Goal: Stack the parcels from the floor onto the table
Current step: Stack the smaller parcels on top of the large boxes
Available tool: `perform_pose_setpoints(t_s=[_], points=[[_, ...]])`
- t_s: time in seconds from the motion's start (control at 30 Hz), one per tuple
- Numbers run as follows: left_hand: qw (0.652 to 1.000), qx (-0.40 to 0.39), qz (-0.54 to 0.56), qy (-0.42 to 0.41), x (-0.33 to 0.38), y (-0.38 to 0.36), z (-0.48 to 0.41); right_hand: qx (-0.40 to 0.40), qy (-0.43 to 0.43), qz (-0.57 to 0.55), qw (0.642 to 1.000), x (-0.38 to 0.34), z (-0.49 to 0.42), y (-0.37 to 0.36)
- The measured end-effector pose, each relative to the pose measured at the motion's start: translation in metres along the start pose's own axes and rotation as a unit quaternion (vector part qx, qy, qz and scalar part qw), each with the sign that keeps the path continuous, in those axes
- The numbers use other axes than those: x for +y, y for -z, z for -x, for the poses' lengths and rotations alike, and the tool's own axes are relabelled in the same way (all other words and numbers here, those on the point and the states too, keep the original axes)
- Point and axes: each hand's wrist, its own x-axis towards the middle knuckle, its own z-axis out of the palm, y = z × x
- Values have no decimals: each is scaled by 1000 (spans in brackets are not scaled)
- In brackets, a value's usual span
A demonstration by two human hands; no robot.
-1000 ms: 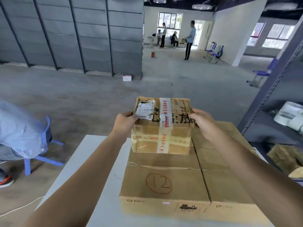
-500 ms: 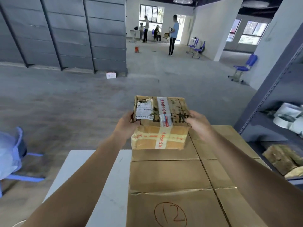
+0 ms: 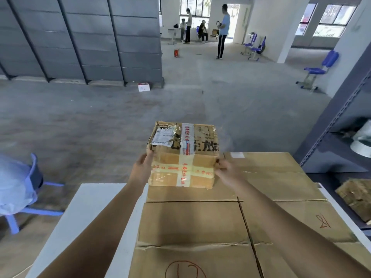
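On the white counter (image 3: 88, 207) lie big cartons, the nearest carton (image 3: 192, 223) marked 12. Straight ahead, the taped parcel (image 3: 182, 155) lies crosswise over the far carton (image 3: 180, 194); whether they touch is unclear. The left hand (image 3: 141, 171) and right hand (image 3: 227, 170), equally near, clamp its sides.

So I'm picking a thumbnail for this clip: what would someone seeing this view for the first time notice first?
The small taped parcel in mid-frame, gripped at its sides by the left hand and the right hand. It is at the far end of the big cardboard boxes that cover most of the white table. Far off, people gather near bright windows.
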Motion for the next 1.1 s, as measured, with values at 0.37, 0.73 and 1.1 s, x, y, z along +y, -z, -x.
perform_pose_setpoints(t_s=[0.37,0.73,1.1], points=[[995,-13,82,47,0,-18,-25,-134,31,-16,990,22,-18,-7],[996,-8,-39,75,-22,-25,-38,-134,23,49,990,13,-19,-9],[996,-4,-59,62,-24,-27,-30,-120,14,19,992,17,-13,-9]])
